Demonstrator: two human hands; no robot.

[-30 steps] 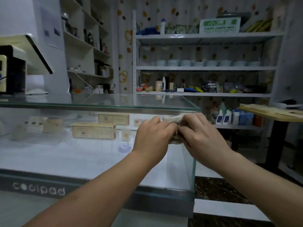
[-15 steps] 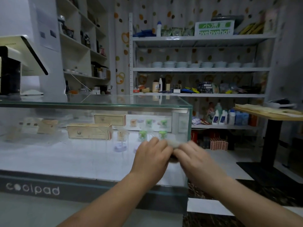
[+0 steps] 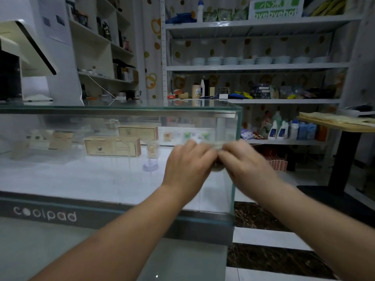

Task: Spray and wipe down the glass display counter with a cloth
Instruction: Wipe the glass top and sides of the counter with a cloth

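Cloth [image 3: 218, 146] clutched in left grip [image 3: 187, 163] and right grip [image 3: 246, 164], counter [image 3: 121, 217] lettered "coolpad", shelf box [image 3: 276, 7] reading "byebyehot"

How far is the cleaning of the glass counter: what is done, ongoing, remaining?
Done: both hands are on the cloth, so spraying seems finished. In hand: left hand and right hand hold it at the front glass of the counter near its right corner. Left: further left the glass looks hazy.
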